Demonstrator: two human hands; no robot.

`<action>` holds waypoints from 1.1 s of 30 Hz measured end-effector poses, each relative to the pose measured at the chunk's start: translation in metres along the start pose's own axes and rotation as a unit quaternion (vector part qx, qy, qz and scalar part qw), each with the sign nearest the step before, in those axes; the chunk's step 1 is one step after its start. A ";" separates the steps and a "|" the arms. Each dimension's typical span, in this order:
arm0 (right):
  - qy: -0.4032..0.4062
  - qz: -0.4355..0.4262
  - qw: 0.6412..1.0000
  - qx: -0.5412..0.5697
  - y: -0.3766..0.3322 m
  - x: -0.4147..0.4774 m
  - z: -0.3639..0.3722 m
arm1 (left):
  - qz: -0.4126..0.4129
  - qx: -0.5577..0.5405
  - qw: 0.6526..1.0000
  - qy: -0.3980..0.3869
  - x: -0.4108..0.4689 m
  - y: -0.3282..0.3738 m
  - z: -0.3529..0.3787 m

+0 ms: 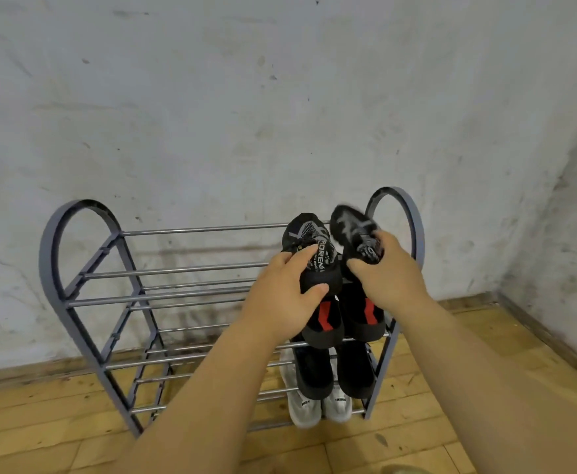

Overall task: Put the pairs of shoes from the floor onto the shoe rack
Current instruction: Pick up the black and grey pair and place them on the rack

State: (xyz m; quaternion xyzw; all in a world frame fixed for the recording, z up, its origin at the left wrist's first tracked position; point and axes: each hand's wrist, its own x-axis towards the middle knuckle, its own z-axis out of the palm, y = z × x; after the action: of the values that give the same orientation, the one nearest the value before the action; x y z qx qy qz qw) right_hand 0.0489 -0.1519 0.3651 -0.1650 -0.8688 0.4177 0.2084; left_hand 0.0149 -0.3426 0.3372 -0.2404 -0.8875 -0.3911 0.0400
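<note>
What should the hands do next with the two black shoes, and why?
Probably set both down on the top bars and let go. The left hand grips one black shoe, the right hand the other shoe, both at the rack's top tier; lower tiers already hold pairs.

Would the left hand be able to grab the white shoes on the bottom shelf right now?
Probably not yet: the left hand grips a black shoe. The white shoes themselves sit open at the front of the rack.

left side: shoe rack (48, 258) rails bare on every tier, open from front.
right side: black shoes (362, 319) and white shoes (336, 407) fill lower tiers.
rear: wall (212, 114) just behind rack.
</note>
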 end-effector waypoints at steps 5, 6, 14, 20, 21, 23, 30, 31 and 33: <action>-0.023 -0.006 0.999 -0.035 0.007 0.009 -0.002 | -0.001 -0.013 1.000 0.001 0.008 -0.007 -0.004; -0.028 -0.003 0.999 -0.041 0.008 0.012 -0.004 | 0.000 -0.018 1.000 0.005 0.009 -0.007 -0.004; -0.049 0.009 0.998 -0.030 0.014 0.016 -0.017 | -0.058 -0.056 0.993 0.088 0.016 0.012 0.018; 0.002 -0.014 0.999 -0.051 0.019 0.008 -0.021 | -0.052 -0.027 0.993 0.099 0.017 0.018 0.029; 0.012 -0.021 0.998 -0.060 0.020 0.005 -0.021 | -0.052 -0.020 0.993 0.104 0.017 0.019 0.030; 0.016 -0.029 0.997 -0.069 0.022 0.002 -0.020 | -0.047 -0.003 0.993 0.106 0.015 0.020 0.032; 0.049 -0.057 0.996 -0.054 0.024 -0.010 -0.058 | -0.010 0.036 0.996 0.085 -0.009 0.020 0.023; 0.050 -0.053 0.995 -0.064 0.026 -0.011 -0.067 | -0.001 0.048 0.994 0.101 -0.016 0.023 0.022; 0.004 -0.009 0.991 -0.135 0.033 -0.012 -0.086 | 0.029 0.056 0.992 0.112 -0.030 0.031 0.025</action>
State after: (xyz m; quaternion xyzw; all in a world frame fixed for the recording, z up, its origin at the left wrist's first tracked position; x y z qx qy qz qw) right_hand 0.1063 -0.0812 0.3843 -0.1858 -0.9177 0.2942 0.1915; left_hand 0.0582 -0.3184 0.3330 -0.2178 -0.8909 -0.3635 0.1635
